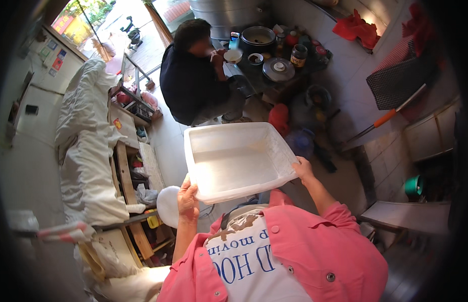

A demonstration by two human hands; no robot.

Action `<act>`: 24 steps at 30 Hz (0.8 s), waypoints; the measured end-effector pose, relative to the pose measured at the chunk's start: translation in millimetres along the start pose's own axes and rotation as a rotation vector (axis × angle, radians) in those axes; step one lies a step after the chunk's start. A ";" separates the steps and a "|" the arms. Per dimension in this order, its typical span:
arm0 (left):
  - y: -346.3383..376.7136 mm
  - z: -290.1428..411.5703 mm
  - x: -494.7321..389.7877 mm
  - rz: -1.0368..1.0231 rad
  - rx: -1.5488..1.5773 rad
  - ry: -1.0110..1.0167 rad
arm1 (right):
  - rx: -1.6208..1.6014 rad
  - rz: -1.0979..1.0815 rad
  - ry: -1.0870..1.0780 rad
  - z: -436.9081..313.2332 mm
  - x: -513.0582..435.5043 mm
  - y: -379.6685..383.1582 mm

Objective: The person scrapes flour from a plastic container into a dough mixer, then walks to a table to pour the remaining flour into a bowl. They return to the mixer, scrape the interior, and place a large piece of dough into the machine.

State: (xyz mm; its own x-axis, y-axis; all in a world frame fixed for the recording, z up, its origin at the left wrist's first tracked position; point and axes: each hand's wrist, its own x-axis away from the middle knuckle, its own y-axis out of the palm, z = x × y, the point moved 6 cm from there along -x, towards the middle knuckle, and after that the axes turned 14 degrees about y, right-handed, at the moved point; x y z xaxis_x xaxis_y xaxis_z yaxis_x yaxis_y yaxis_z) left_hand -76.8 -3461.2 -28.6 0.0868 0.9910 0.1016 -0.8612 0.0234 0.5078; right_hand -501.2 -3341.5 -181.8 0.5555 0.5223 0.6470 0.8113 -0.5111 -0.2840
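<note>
A white rectangular plastic tub is held up in front of my body, its open top tilted towards me. My left hand grips its near left corner, thumb on the rim. On the opposite side, my right hand has hold of the right rim. Inside, the tub shows a bare floor with whitish residue on the right wall. Both pink jacket sleeves reach from the bottom of the view towards the tub.
Beyond the tub a person sits at a dark table with a bowl, a lidded pot and a jar. White cloth drapes the left-hand furniture. A round white stool seat stands by my left forearm.
</note>
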 end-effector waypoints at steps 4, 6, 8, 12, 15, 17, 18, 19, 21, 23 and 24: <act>-10.0 -41.8 -62.5 0.146 -0.026 -0.168 | 0.127 0.088 0.034 -23.5 -87.8 26.8; -19.9 -63.5 -92.5 0.168 -0.018 -0.212 | 0.212 0.096 0.064 -35.5 -135.4 44.6; -27.9 -81.9 -117.6 0.177 -0.022 -0.237 | 0.319 0.088 0.078 -50.0 -172.4 62.7; -20.2 -82.5 -145.4 0.314 -0.070 -0.245 | 0.451 0.051 0.079 -87.2 -235.0 99.8; 4.0 -80.3 -179.2 0.329 -0.068 -0.282 | 0.504 0.015 0.077 -119.0 -253.9 117.2; 13.0 -82.1 -196.4 0.329 -0.078 -0.319 | 0.535 -0.018 0.096 -127.9 -263.2 122.0; 8.9 -85.8 -200.4 0.330 -0.085 -0.359 | 0.549 -0.029 0.105 -131.3 -269.1 122.1; 5.5 -89.9 -202.5 0.360 -0.081 -0.368 | 0.564 -0.040 0.113 -132.2 -273.9 122.2; 7.2 -95.8 -209.6 0.415 -0.069 -0.379 | 0.559 -0.035 0.047 -132.8 -284.9 125.4; 1.7 -102.6 -213.6 0.394 -0.054 -0.400 | 0.582 -0.036 0.008 -137.1 -292.3 129.7; 0.8 -102.7 -215.4 0.390 -0.051 -0.407 | 0.608 -0.047 0.006 -145.7 -294.4 136.1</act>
State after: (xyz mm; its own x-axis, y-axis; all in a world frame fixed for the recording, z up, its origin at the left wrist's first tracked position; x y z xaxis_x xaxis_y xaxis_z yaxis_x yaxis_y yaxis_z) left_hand -147.7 -3661.1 -138.0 -0.0654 0.7970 0.6005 -0.8904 -0.3183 0.3255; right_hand -580.9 -3664.3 -307.8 0.5172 0.5299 0.6721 0.7947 -0.0057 -0.6070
